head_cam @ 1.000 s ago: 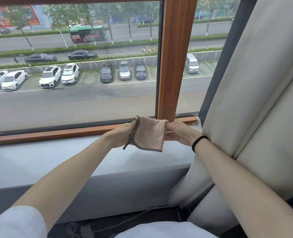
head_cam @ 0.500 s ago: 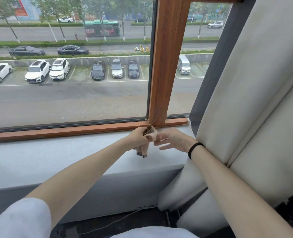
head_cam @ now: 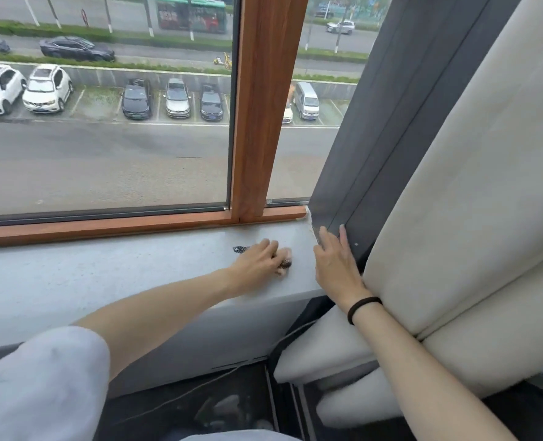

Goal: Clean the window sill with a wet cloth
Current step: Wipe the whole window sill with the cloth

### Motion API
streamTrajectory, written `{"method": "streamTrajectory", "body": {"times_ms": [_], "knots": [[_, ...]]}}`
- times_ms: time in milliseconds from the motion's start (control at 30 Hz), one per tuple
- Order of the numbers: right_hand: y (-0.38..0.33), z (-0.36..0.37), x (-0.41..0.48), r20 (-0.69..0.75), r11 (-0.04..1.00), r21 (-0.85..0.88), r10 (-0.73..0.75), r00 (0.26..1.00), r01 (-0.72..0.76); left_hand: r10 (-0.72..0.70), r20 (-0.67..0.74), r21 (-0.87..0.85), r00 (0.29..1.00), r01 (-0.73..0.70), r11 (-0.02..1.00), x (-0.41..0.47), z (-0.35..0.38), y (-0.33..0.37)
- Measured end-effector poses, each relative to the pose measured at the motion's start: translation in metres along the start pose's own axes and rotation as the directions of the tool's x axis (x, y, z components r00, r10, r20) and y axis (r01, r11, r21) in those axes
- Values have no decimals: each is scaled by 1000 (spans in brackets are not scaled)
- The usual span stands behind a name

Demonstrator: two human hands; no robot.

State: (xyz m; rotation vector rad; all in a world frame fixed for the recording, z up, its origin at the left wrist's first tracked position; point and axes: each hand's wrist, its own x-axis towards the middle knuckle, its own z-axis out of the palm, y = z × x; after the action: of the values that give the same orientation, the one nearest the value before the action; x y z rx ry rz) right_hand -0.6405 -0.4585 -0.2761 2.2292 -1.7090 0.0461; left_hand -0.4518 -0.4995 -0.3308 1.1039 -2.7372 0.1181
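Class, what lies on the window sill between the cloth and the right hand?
Nothing: in the head view, only bare grey window sill separates the cloth under the left hand from the right hand.

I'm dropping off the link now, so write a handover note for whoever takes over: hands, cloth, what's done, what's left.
Left hand: grips the bunched cloth and presses it on the sill near its right end.
Right hand: fingers straight, holding nothing, resting at the sill's right end against the dark wall panel, beside the curtain.
Done: the cloth is down on the sill. No wiped streak shows.
Left: wipe the sill, probably from this end leftward along its length.
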Motion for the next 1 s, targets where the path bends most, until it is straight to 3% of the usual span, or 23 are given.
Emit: {"method": "streamTrajectory", "body": {"times_ms": [67, 167, 200, 267, 333, 400, 500, 567, 667, 733, 833, 867, 933, 1000], "knots": [[6, 0, -13, 32, 961, -266, -66, 997, 72, -289, -15, -97, 957, 286, 953, 19, -11, -1], [13, 0, -27, 79, 885, -451, -89, 993, 115, -427, 37, -192, 904, 425, 884, 44, -18, 24], [18, 0, -30, 90, 857, -500, -92, 992, 125, -374, 60, -236, 926, 377, 896, 46, -17, 35], [24, -2, -35, 114, 815, -559, -107, 988, 153, -91, 80, 16, 993, 90, 996, 39, -21, 47], [27, -3, -36, 157, 779, -597, -120, 980, 191, 6, 70, 143, 998, -16, 990, 41, -4, 28], [28, -5, -36, 210, 773, -594, -120, 970, 224, -23, 52, 219, 998, 11, 976, 54, -3, 12], [29, -6, -35, 213, 806, -549, -121, 970, 221, -244, 245, 145, 938, 213, 966, 80, -12, 2], [31, -5, -36, 213, 821, -519, -147, 966, 239, -134, 272, 57, 953, 123, 991, 80, -6, 16], [34, -3, -38, 208, 814, -514, -187, 960, 270, 96, 117, 159, 988, -114, 981, 73, 8, 8], [36, -2, -38, 211, 827, -477, -220, 953, 296, 52, 34, 183, 998, -57, 981, 79, 2, -9], [40, 2, -41, 180, 834, -455, -258, 949, 313, -140, 108, 135, 984, 125, 983, 89, -11, -10], [41, 4, -42, 167, 832, -452, -275, 947, 322, -155, 57, 116, 986, 147, 982, 88, -7, -4], [42, 8, -44, 123, 835, -445, -302, 945, 324, -108, 9, 68, 994, 107, 992, 74, -3, 16], [39, 7, -46, 73, 840, -447, -307, 949, 306, 60, 21, 15, 998, -60, 998, 45, 1, 39]]}}
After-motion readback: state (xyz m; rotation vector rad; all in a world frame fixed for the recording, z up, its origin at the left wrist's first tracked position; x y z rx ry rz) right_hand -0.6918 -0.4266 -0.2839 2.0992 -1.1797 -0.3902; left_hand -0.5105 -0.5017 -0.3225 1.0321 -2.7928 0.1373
